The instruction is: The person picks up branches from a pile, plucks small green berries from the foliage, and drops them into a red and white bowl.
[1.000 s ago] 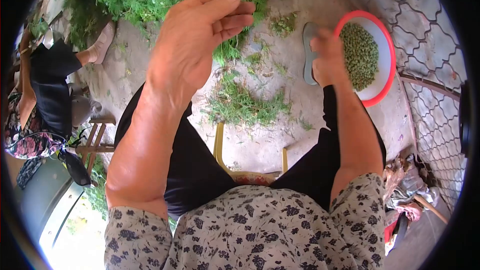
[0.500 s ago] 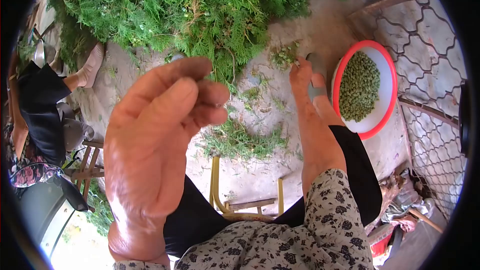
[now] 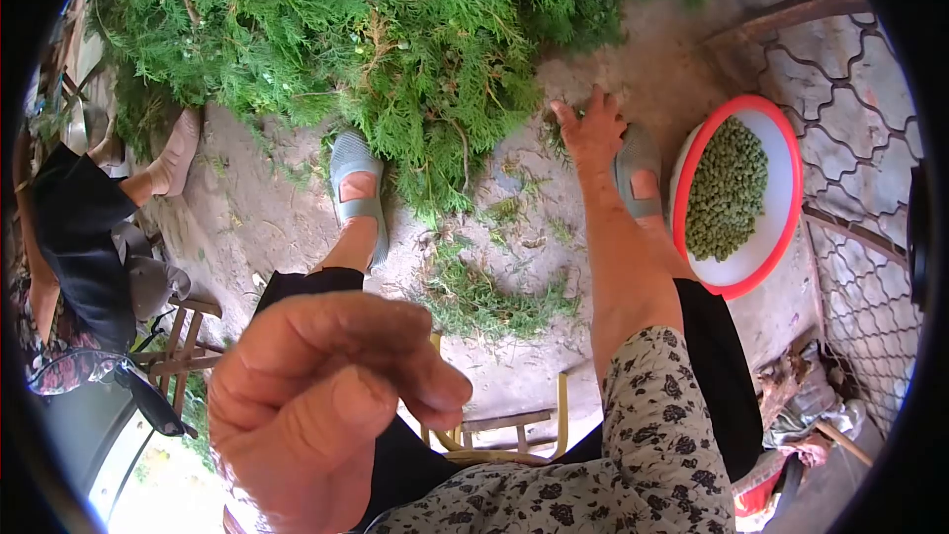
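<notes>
Close to the camera at the lower left, my left hand (image 3: 326,396) is raised with its fingers curled in; whether anything is inside the curl is hidden. My right hand (image 3: 593,133) reaches down beside my right shoe (image 3: 641,173), its fingers spread and nothing seen in them. A small sprig of greenery (image 3: 556,141) lies by its thumb side. To the right of that shoe stands a white basin with a red rim (image 3: 682,208), partly filled with small green cones or berries (image 3: 727,188). A big heap of green conifer branches (image 3: 395,49) lies in front of both feet.
Loose green clippings (image 3: 484,297) lie on the floor between my feet, before a yellow-framed chair (image 3: 562,415). A wire mesh panel (image 3: 850,119) stands at the right. At the left sits another person in dark trousers (image 3: 84,247), near a wooden stool (image 3: 178,351).
My left hand has moved down, uncovering my left shoe. My right hand has spread its fingers and moved up slightly, and the sprig that was at its fingertips is released.
</notes>
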`<action>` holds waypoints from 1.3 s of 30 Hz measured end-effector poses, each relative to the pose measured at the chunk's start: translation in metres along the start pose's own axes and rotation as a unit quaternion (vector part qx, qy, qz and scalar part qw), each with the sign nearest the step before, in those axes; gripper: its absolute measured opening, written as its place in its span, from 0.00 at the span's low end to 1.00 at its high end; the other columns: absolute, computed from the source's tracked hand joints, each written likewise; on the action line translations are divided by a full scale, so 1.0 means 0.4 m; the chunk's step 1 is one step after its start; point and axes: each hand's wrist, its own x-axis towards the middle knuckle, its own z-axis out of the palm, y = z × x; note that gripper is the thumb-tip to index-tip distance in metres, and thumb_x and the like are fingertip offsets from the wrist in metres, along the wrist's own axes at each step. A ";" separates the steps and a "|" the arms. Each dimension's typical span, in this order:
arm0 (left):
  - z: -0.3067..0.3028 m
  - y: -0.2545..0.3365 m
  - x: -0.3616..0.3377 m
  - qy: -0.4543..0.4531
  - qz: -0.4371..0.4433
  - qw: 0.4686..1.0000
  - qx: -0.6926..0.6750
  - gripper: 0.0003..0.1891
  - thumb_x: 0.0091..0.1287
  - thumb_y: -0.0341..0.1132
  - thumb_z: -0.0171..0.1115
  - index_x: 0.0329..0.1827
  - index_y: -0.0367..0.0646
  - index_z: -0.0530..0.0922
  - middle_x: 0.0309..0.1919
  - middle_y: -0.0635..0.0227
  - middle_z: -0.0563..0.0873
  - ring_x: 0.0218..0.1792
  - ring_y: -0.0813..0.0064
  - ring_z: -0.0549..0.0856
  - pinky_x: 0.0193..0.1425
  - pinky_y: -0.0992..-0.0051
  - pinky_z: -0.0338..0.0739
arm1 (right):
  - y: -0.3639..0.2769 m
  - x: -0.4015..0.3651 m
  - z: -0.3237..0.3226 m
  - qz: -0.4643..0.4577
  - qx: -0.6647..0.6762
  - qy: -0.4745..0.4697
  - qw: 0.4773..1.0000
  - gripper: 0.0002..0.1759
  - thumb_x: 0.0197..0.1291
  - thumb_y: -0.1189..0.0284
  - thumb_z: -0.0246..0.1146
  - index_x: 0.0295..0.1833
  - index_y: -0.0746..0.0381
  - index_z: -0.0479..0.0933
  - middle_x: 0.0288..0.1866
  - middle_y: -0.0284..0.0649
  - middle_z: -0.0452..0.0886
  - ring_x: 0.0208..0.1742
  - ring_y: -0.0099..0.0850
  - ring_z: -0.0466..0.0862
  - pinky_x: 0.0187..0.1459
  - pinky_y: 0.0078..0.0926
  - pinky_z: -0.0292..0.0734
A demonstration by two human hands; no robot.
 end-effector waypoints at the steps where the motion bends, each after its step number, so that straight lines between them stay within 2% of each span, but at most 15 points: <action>1: 0.002 0.001 -0.002 -0.002 0.000 1.000 0.000 0.18 0.60 0.36 0.62 0.44 0.29 0.71 0.22 0.57 0.78 0.21 0.68 0.79 0.38 0.65 0.77 | -0.002 -0.010 0.007 0.001 0.000 0.001 1.000 0.42 0.45 0.47 0.66 0.64 0.56 0.63 0.64 0.48 0.61 0.60 0.52 0.64 0.49 0.51 0.70; 6: -0.002 -0.002 -0.009 -0.003 0.000 1.000 0.021 0.17 0.60 0.37 0.63 0.41 0.30 0.71 0.18 0.60 0.76 0.18 0.69 0.78 0.34 0.65 0.77 | 0.016 -0.104 0.107 -0.128 -0.001 0.137 0.982 0.33 0.47 0.52 0.65 0.57 0.55 0.69 0.59 0.43 0.65 0.56 0.48 0.66 0.50 0.48 0.64; 7: -0.001 0.028 -0.009 -0.044 -0.075 0.996 -0.006 0.16 0.63 0.34 0.58 0.47 0.29 0.72 0.27 0.57 0.80 0.26 0.73 0.77 0.33 0.76 0.71 | 0.025 -0.111 0.127 -0.125 0.002 0.135 0.983 0.33 0.47 0.52 0.65 0.57 0.55 0.69 0.59 0.43 0.65 0.56 0.48 0.66 0.50 0.48 0.64; 9: 0.002 0.034 -0.009 -0.034 -0.086 0.996 0.007 0.16 0.63 0.35 0.59 0.45 0.29 0.73 0.27 0.56 0.81 0.27 0.72 0.78 0.36 0.74 0.72 | 0.042 -0.111 0.148 -0.167 -0.023 0.193 0.967 0.28 0.46 0.57 0.67 0.54 0.55 0.72 0.55 0.43 0.68 0.54 0.45 0.67 0.50 0.46 0.63; 14: -0.001 0.025 -0.004 -0.028 -0.070 0.996 0.042 0.16 0.62 0.38 0.60 0.41 0.31 0.74 0.24 0.57 0.81 0.23 0.70 0.79 0.41 0.69 0.74 | 0.094 -0.035 0.126 -0.256 0.011 0.178 0.950 0.20 0.47 0.64 0.67 0.48 0.53 0.75 0.44 0.38 0.74 0.45 0.42 0.72 0.44 0.40 0.69; 16: -0.006 0.017 0.000 -0.039 -0.060 0.996 0.045 0.15 0.62 0.37 0.60 0.41 0.31 0.74 0.24 0.57 0.81 0.23 0.70 0.79 0.41 0.69 0.74 | 0.100 0.002 0.110 -0.299 -0.004 0.095 0.950 0.14 0.52 0.67 0.64 0.45 0.56 0.76 0.44 0.40 0.74 0.41 0.41 0.73 0.40 0.36 0.72; 22: 0.000 0.020 -0.005 -0.035 -0.044 0.998 0.039 0.15 0.62 0.36 0.59 0.44 0.30 0.74 0.24 0.57 0.81 0.23 0.70 0.79 0.40 0.68 0.74 | 0.128 0.034 0.143 -0.199 0.283 0.106 0.932 0.14 0.52 0.70 0.63 0.45 0.59 0.74 0.39 0.46 0.73 0.38 0.47 0.75 0.37 0.40 0.73; 26: 0.008 0.031 -0.012 -0.017 -0.099 0.994 0.030 0.16 0.62 0.35 0.59 0.44 0.29 0.74 0.27 0.56 0.81 0.26 0.70 0.80 0.40 0.70 0.74 | 0.095 0.008 0.130 -0.229 0.275 0.152 0.921 0.15 0.51 0.71 0.63 0.46 0.59 0.74 0.39 0.46 0.74 0.40 0.49 0.75 0.38 0.42 0.72; 28: 0.011 0.032 -0.009 -0.017 -0.103 0.994 0.022 0.16 0.62 0.36 0.59 0.44 0.29 0.74 0.28 0.55 0.81 0.27 0.70 0.80 0.40 0.71 0.74 | 0.049 -0.001 0.129 -0.260 0.202 0.114 0.937 0.15 0.50 0.74 0.63 0.45 0.60 0.74 0.38 0.47 0.74 0.41 0.49 0.75 0.39 0.42 0.72; 29: 0.012 0.032 -0.008 -0.016 -0.107 0.994 0.014 0.16 0.62 0.36 0.59 0.44 0.28 0.73 0.29 0.55 0.81 0.29 0.70 0.80 0.39 0.71 0.75 | 0.026 -0.007 0.116 -0.227 0.177 0.051 0.956 0.13 0.48 0.75 0.62 0.42 0.61 0.74 0.37 0.48 0.73 0.40 0.49 0.75 0.38 0.43 0.71; 31: 0.006 0.030 -0.007 -0.033 -0.091 0.995 0.008 0.16 0.62 0.35 0.59 0.45 0.30 0.73 0.30 0.56 0.81 0.30 0.70 0.80 0.40 0.72 0.75 | 0.006 -0.013 0.129 -0.208 0.154 0.047 0.965 0.17 0.46 0.78 0.62 0.46 0.61 0.71 0.42 0.49 0.73 0.42 0.51 0.75 0.39 0.42 0.71; 33: 0.002 0.013 -0.004 -0.049 -0.076 0.996 -0.002 0.15 0.62 0.35 0.59 0.45 0.31 0.74 0.31 0.57 0.82 0.30 0.71 0.80 0.40 0.72 0.75 | -0.025 -0.075 0.116 -0.212 0.232 0.036 0.949 0.17 0.45 0.80 0.60 0.45 0.62 0.70 0.40 0.50 0.72 0.40 0.52 0.74 0.38 0.43 0.70; 35: 0.000 -0.011 -0.001 -0.001 0.019 1.000 0.018 0.17 0.60 0.37 0.62 0.40 0.30 0.71 0.18 0.61 0.76 0.18 0.69 0.78 0.35 0.65 0.77 | -0.056 -0.166 0.092 -0.186 0.244 0.007 0.952 0.12 0.48 0.77 0.59 0.41 0.61 0.71 0.38 0.50 0.71 0.38 0.51 0.74 0.39 0.41 0.72; 36: 0.001 -0.011 -0.003 -0.002 0.018 1.000 0.018 0.17 0.60 0.37 0.62 0.40 0.30 0.71 0.18 0.61 0.76 0.18 0.69 0.78 0.35 0.65 0.77 | -0.040 -0.189 0.092 -0.185 0.242 0.008 0.952 0.12 0.48 0.77 0.59 0.41 0.61 0.71 0.38 0.50 0.71 0.38 0.51 0.74 0.39 0.41 0.72; 39: -0.004 -0.005 -0.003 0.008 0.018 1.000 0.011 0.17 0.60 0.37 0.62 0.41 0.30 0.71 0.18 0.61 0.76 0.18 0.69 0.77 0.36 0.65 0.77 | 0.014 -0.204 0.113 -0.087 0.358 0.129 0.921 0.11 0.51 0.76 0.59 0.42 0.62 0.74 0.37 0.48 0.74 0.38 0.45 0.76 0.41 0.34 0.72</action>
